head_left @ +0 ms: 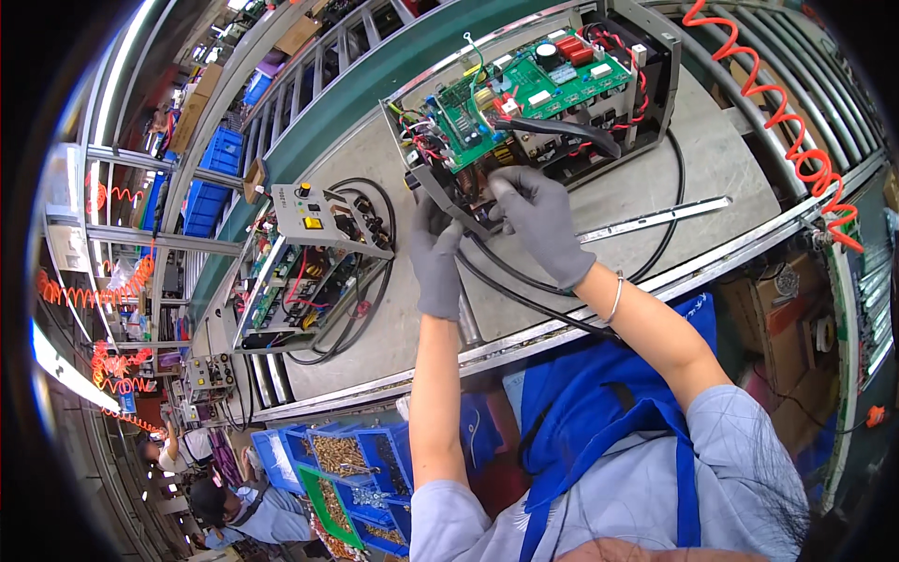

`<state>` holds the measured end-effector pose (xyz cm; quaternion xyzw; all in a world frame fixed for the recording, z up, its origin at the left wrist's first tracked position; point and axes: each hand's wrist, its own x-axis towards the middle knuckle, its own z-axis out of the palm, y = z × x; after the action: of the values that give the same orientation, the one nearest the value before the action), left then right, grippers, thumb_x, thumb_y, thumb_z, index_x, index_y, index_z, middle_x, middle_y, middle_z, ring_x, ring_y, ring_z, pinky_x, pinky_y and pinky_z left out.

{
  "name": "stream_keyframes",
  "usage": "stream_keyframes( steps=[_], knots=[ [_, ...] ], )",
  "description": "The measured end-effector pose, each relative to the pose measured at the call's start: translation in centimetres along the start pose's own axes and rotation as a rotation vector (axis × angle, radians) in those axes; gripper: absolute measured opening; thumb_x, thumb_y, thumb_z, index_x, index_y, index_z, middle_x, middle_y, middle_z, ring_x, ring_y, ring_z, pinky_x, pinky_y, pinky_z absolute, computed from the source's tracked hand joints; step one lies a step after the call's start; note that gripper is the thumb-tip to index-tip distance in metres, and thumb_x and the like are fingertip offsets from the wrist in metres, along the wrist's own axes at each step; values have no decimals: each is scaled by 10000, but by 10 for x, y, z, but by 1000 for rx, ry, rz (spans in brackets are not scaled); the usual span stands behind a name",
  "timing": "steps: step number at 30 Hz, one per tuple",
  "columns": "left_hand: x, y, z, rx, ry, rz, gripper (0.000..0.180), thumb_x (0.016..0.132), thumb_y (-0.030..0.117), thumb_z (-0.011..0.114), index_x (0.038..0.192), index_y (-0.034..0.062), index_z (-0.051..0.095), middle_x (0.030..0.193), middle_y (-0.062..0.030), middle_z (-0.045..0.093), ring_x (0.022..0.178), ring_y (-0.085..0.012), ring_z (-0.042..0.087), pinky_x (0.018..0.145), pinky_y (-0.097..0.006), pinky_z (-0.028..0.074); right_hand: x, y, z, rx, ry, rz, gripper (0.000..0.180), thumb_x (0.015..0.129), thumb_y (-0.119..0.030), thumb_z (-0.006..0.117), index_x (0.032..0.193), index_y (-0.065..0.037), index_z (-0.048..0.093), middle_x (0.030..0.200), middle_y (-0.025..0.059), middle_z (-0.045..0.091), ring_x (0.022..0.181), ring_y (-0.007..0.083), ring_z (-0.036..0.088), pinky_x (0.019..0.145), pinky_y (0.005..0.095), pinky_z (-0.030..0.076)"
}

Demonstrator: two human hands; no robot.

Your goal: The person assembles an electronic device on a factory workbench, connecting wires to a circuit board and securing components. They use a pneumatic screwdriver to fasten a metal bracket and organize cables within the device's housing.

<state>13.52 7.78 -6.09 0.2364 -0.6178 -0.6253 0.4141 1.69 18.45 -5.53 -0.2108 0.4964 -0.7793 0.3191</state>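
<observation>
Grey benchtop [716, 159], opened machine [585, 86], left hand [437, 265] at its front panel [440, 189], right hand [545, 217] beside, fingers curled, grasp unclear.

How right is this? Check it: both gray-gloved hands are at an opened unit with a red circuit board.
Wrong colour: the head view shows a green circuit board. The gray-gloved left hand and right hand are at the opened unit.

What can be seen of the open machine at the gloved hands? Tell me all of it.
The open machine lies slantwise on the grey tabletop, its metal-looking frame uncovered. A green circuit board with red blocks tops it, among loose coloured wires and a thick black cable. The left hand touches its left end panel; the right hand is beside it, contact unclear.
</observation>
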Motion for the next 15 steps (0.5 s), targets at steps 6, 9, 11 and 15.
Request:
stream_keyframes(
  steps=[6, 9, 11, 15],
  knots=[
    [3, -10, -24, 297, 3, -265, 295, 908, 186, 651, 1109, -29, 674, 924, -81, 701, 775, -121, 622, 673, -259, 483, -13, 46, 2, 95, -36, 121, 286, 991, -172, 591, 1196, 25, 622, 989, 76, 703, 777, 106, 671, 598, 223, 517],
    [22, -15, -35, 203, -82, -428, 259, 908, 222, 659, 1025, -6, 691, 844, -40, 682, 707, -90, 578, 625, -239, 449, -9, 61, 4, 97, -46, 116, 269, 991, -163, 593, 1189, 14, 635, 978, 61, 704, 775, 92, 662, 603, 216, 509],
    [34, -11, -42, 324, -163, -436, 252, 901, 211, 661, 1021, -9, 689, 808, -27, 668, 680, -83, 566, 602, -239, 441, -8, 64, 2, 82, -80, 123, 263, 992, -160, 593, 1191, 6, 641, 967, 49, 705, 749, 76, 642, 594, 207, 497],
    [38, -3, -31, 505, -184, -396, 212, 879, 166, 661, 994, -10, 686, 758, -17, 650, 635, -81, 549, 550, -228, 416, -10, 56, 0, 147, -98, 210, 265, 991, -158, 596, 1206, -13, 647, 937, 23, 702, 684, 45, 586, 569, 190, 466]
  ],
)
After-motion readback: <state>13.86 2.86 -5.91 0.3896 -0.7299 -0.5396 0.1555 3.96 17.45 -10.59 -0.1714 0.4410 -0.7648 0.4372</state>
